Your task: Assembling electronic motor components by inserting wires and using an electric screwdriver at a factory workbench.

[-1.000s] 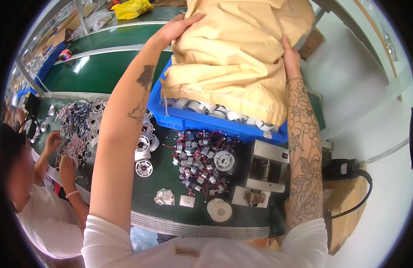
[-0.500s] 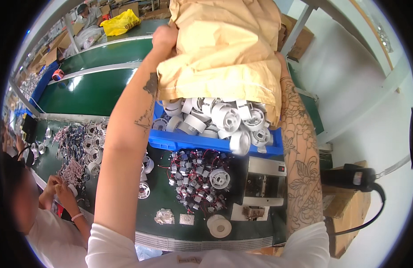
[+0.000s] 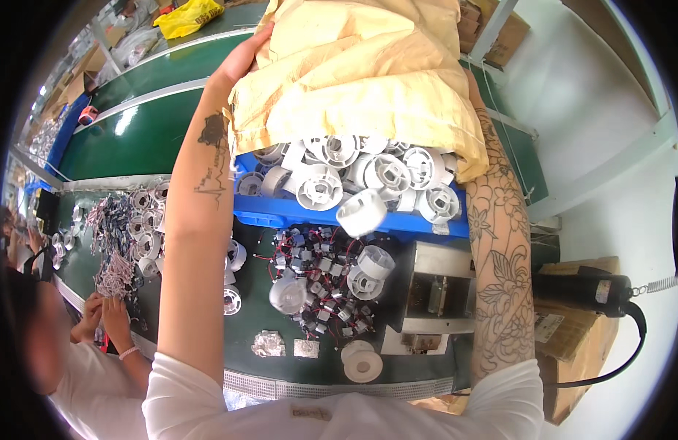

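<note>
A large tan paper sack (image 3: 361, 81) is tipped over a blue plastic bin (image 3: 269, 213), its open mouth facing me. Round white plastic housings (image 3: 317, 185) fill the bin below the mouth. One blurred housing (image 3: 361, 213) is at the bin's near rim. My left hand (image 3: 244, 57) is closed on the sack's upper left side. My tattooed right forearm (image 3: 500, 264) runs up along the sack's right side; the right hand is mostly hidden there. Nearer me, another blurred housing (image 3: 288, 295) is over a heap of small grey motors with red wires (image 3: 317, 268).
A metal fixture (image 3: 436, 286) stands right of the motors. A white spool (image 3: 362, 364) and foil pieces (image 3: 269, 344) lie near the front edge. A co-worker's hands (image 3: 108, 315) are at left by more wired parts. A black cylindrical tool (image 3: 584, 292) hangs at right.
The sack's mouth has spread wider and come toward me. More white housings have tumbled out, some onto the motor heap. My left hand has shifted left and up along the sack.
</note>
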Motion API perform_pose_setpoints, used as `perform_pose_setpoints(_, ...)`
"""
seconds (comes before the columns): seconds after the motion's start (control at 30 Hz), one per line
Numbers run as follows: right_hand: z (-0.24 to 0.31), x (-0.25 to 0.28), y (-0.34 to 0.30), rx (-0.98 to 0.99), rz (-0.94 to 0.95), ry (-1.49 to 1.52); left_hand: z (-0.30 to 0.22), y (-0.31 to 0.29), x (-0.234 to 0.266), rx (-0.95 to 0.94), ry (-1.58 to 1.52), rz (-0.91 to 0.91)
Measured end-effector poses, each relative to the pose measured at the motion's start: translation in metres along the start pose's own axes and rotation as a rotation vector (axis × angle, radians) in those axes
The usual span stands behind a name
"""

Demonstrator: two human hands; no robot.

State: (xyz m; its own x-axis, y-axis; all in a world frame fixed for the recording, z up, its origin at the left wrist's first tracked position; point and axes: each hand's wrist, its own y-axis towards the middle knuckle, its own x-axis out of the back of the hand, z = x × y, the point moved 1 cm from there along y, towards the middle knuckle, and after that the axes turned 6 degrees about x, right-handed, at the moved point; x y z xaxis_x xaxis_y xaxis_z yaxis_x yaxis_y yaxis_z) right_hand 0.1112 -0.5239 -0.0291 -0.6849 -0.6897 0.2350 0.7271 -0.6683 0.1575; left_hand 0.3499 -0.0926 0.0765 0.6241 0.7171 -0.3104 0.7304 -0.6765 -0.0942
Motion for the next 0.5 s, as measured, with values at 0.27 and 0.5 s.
perform_pose_setpoints(0.27,0.009,-0.003,-0.009,0.003,-0.011,0.026,-0.022,0.014,0.000,-0.187,0.728,-0.372)
perform_pose_setpoints(0.5,-0.019,0.024,-0.031,-0.063,-0.049,-0.010,0.014,0.047,0.050,-0.048,0.496,-0.293)
